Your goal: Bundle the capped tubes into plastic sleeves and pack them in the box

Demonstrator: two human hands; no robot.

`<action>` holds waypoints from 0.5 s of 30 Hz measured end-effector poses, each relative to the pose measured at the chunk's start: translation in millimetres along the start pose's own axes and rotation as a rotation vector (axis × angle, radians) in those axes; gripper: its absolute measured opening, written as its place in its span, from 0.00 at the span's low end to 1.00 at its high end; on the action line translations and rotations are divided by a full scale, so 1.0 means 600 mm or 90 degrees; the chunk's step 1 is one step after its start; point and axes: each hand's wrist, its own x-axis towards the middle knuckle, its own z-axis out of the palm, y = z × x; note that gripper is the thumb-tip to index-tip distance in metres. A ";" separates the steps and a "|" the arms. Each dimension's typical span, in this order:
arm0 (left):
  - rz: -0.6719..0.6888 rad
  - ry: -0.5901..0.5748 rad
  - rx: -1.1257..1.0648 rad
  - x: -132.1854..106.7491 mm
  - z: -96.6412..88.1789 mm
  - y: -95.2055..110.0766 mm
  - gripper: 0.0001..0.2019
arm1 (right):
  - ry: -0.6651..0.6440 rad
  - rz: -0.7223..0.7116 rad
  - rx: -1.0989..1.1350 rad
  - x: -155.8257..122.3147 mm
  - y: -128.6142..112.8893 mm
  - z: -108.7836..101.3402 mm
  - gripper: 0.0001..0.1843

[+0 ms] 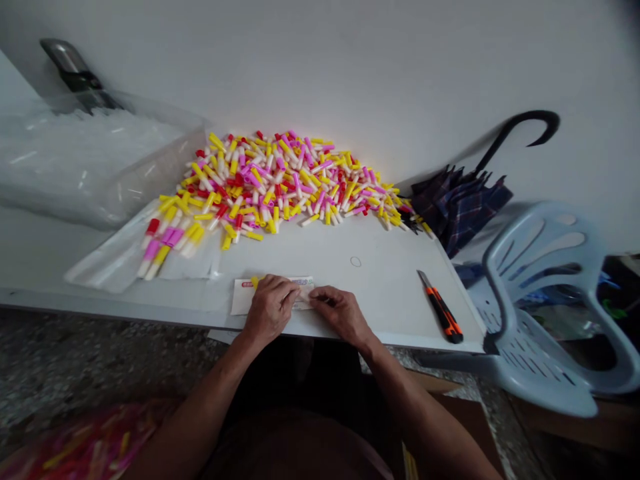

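A small white card with printed lettering (241, 303) lies near the table's front edge. Over its middle is my left hand (270, 308), fingers curled down; a bit of yellow (255, 281) shows beside the knuckles. My right hand (343, 313) is at the card's right end, thumb and fingertips pinched together. Something pale seems to sit between the two hands, too small to name. Behind them spreads a heap of short plastic tubes (280, 175), white with yellow, pink or red ends. Several more tubes (163, 257) lie in a row on a clear plastic bag (115, 260).
A large clear bag with pale contents (95, 167) stands at the left, a dark flask (75, 70) behind it. An orange and black utility knife (443, 310) lies at the right. Beyond are a folded plaid umbrella (455, 207) and a light blue plastic chair (543, 360).
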 end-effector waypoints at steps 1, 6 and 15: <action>-0.001 0.000 -0.001 0.000 0.000 0.000 0.09 | -0.004 0.003 0.006 -0.001 0.000 -0.003 0.10; 0.001 0.004 0.005 0.000 0.001 0.001 0.09 | -0.043 0.040 0.128 -0.005 -0.014 0.003 0.10; 0.003 -0.012 0.005 0.002 -0.004 0.006 0.10 | -0.318 0.099 0.288 -0.012 -0.042 -0.026 0.21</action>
